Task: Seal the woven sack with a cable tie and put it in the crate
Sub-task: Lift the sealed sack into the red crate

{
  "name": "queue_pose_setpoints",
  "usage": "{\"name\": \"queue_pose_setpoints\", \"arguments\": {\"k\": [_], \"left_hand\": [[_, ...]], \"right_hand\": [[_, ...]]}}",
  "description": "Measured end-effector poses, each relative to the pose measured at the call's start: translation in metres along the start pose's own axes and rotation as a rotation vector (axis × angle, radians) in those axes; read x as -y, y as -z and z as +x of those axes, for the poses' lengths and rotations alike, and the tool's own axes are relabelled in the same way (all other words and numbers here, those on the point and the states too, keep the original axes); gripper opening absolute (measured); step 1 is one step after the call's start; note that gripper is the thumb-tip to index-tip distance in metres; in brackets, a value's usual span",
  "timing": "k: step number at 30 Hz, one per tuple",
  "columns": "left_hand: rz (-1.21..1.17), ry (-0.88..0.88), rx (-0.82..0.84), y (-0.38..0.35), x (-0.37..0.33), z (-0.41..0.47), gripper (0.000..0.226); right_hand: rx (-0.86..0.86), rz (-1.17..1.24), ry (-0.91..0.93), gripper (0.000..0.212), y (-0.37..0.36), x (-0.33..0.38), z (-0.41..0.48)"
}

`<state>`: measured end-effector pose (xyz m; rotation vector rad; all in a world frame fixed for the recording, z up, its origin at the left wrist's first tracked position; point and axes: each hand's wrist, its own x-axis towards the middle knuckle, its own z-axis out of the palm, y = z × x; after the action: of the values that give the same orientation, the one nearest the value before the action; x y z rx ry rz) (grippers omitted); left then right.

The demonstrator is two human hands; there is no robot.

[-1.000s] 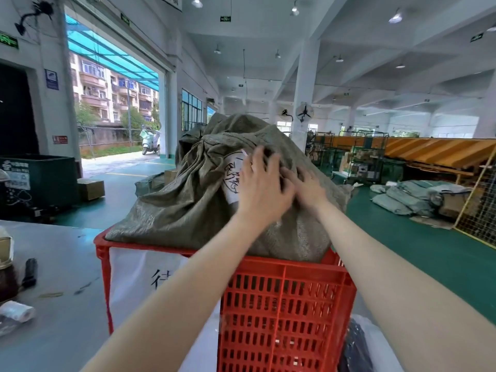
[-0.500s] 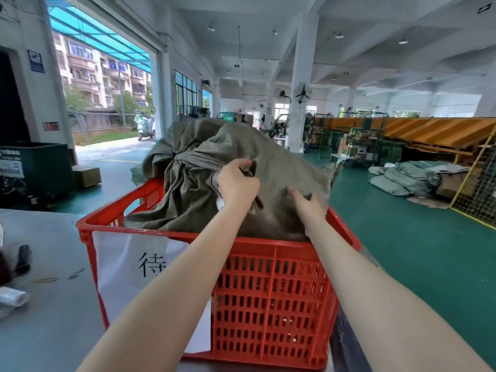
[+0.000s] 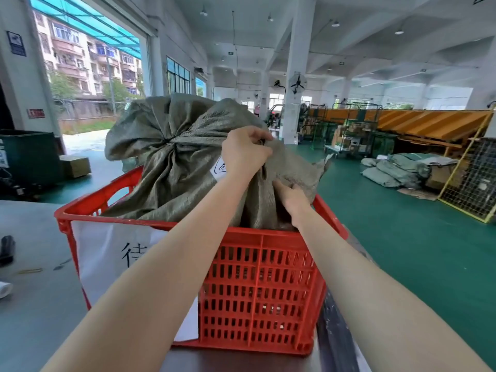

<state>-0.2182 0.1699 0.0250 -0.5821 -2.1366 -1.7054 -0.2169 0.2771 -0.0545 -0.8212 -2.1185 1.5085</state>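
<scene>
Olive-grey against red, centre frame

The woven sack (image 3: 177,167) is showing dull olive-grey weave; the crate (image 3: 257,291) is glowing red with slotted grid walls, wearing a white sheet (image 3: 107,253) with black characters; the floor (image 3: 402,237) is showing green at right.

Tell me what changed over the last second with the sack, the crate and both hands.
The woven sack went from lying piled on the rim to sinking down into the red crate. The left hand, flat on the cloth a second ago, has closed its grip on a fold. The right hand slid lower, toward the near rim, and presses the cloth down. The sack's neck stayed bunched shut, and the crate stayed on the table.
</scene>
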Motion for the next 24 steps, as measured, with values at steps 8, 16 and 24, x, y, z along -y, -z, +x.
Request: {"name": "queue_pose_setpoints", "arguments": {"k": [8,16,24], "left_hand": [[0.114,-0.057,-0.297,0.043,0.033,0.0,0.028],[0.407,0.602,-0.108,0.085,0.114,0.016,0.107],[0.546,0.607,0.007,0.076,0.119,0.021,0.069]], "right_hand": [[-0.061,-0.119,-0.025,0.082,-0.004,-0.005,-0.002],[-0.069,-0.129,-0.051,0.082,-0.006,-0.005,-0.001],[-0.08,-0.3,-0.142,0.078,-0.025,0.008,-0.01]]}}
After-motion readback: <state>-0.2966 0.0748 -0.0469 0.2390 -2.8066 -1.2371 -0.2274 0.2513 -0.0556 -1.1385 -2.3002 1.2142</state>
